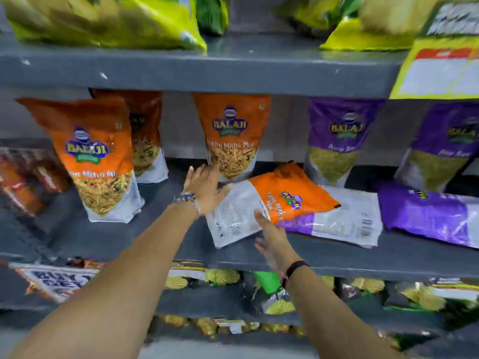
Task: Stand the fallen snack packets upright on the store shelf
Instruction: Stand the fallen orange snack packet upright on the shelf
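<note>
A fallen orange Balaji packet (274,200) lies flat on the grey middle shelf (155,242), partly over a fallen purple packet (342,224). Another purple packet (427,216) lies flat at the right. My left hand (204,187) is spread open against the orange packet's white bottom end. My right hand (272,239) is open at its near edge, fingertips touching it. Neither hand grips it. Upright orange packets stand at the left (96,156) and behind the fallen one (230,136). Two purple packets (337,141) (445,149) stand at the right.
The shelf above (207,71) holds yellow-green bags (116,19) and overhangs the packets. A red-brown packet (23,177) lies at the far left. The lower shelf (220,294) holds mixed snack bags. Bare shelf shows between the left orange packet and my left hand.
</note>
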A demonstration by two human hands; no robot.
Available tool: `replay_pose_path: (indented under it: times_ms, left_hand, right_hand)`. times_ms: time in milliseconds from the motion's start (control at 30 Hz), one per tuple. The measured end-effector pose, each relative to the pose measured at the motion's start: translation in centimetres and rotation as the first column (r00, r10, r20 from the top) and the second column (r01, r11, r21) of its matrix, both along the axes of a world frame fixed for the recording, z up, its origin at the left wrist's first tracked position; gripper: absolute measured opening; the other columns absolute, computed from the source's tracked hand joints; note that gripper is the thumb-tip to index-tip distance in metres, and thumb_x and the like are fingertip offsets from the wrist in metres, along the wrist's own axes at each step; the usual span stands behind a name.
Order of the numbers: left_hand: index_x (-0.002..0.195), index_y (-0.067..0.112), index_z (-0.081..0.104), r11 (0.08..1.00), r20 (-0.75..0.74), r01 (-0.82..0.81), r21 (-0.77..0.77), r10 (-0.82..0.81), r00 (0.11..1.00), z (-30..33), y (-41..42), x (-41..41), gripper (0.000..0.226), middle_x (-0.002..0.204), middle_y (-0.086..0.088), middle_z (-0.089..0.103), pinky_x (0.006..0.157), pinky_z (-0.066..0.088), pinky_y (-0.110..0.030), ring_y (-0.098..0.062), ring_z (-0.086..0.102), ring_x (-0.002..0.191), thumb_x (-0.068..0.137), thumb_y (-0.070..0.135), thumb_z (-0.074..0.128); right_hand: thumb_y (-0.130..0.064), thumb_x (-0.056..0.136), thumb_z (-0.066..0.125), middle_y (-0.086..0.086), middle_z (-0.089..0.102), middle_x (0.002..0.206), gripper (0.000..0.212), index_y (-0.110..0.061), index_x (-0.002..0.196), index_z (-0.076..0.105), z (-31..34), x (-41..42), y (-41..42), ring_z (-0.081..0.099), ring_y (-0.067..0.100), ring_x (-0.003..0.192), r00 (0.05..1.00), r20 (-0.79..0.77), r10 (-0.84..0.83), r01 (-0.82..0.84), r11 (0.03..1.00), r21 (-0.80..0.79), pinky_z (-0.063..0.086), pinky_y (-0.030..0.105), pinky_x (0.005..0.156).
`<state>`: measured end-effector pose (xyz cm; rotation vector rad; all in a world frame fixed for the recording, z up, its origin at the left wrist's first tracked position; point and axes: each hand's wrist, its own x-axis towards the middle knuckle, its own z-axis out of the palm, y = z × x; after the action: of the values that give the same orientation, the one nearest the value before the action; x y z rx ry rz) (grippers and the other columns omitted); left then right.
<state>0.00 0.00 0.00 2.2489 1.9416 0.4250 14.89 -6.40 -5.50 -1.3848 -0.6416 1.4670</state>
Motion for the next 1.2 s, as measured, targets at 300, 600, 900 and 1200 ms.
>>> replay_pose_path:
  times_ms: [300, 600, 900, 1200]
  left_hand:
    - [0.060, 0.013, 0.045, 0.835, 0.260, 0.201, -0.512, -0.072, 0.963, -2.3, 7.0, -1.6, 0.035, 0.064, -0.004, 0.045, 0.054, 0.032, -0.026, -0.015, 0.044, 0.060, 0.084, 0.037, 0.055]
    - [0.089, 0.033, 0.050, 0.904, 0.722, 0.262, -0.338, 0.070, 0.689, -3.5, 3.3, -5.3, 0.038, 0.094, 0.002, 0.059, 0.086, 0.047, -0.031, -0.017, 0.055, 0.092, 0.070, 0.009, 0.072]
    - [0.098, 0.012, 0.036, 0.973, 0.843, -0.086, -0.215, 0.230, 0.486, -7.4, 0.1, -5.5, 0.048, 0.085, 0.009, 0.051, 0.049, 0.046, -0.004, -0.005, 0.051, 0.080, 0.067, -0.002, 0.071]
    - [0.122, 0.003, 0.038, 0.987, 0.891, -0.136, -0.091, 0.141, 0.431, -8.0, 0.7, -5.6, 0.044, 0.109, -0.008, 0.049, 0.073, 0.042, 0.000, 0.012, 0.053, 0.085, 0.083, 0.011, 0.057]
  right_hand:
    - [-0.011, 0.079, 0.066, 0.007, 0.064, 0.119, 0.042, -0.013, 0.120, 0.053, -1.8, -2.0, 1.6, 0.063, 0.021, 0.102, 0.974, -0.189, -0.124, 0.139, 0.988, 0.070, 0.058, 0.030, 0.071]
    - [-0.011, 0.070, 0.075, 0.001, 0.067, 0.105, 0.049, -0.013, 0.113, 0.051, 1.1, -0.6, 2.5, 0.064, 0.017, 0.097, 0.898, 0.433, -0.076, -0.117, 0.908, 0.401, 0.051, 0.034, 0.087]
    - [-0.010, 0.073, 0.071, -0.002, 0.060, 0.114, 0.051, -0.018, 0.117, 0.046, 0.8, -0.5, 7.1, 0.058, 0.020, 0.111, 0.786, 0.567, 0.244, -0.490, 0.806, 0.333, 0.046, 0.045, 0.100]
    - [-0.065, 0.076, 0.043, -0.016, 0.069, 0.091, 0.044, -0.031, 0.094, 0.064, -1.3, -0.6, 3.3, 0.062, 0.004, 0.093, 0.932, 0.362, 0.007, -0.216, 0.812, 0.542, 0.048, 0.022, 0.083]
